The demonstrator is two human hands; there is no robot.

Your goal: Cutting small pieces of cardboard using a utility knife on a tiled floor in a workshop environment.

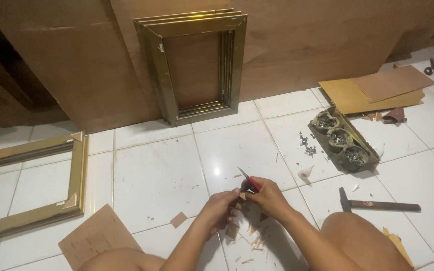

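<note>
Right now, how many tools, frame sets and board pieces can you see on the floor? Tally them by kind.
Cutter in right hand: 1
Hammer: 1
Scissors: 1
Gold frames: 2 groups, a stack leaning on the wall and one flat at left
Tray of small hardware: 1
Large board sheets: 3
Total: 9

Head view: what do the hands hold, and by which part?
The right hand grips a red-handled cutter by its handle; the left hand pinches a small brown piece.
</note>
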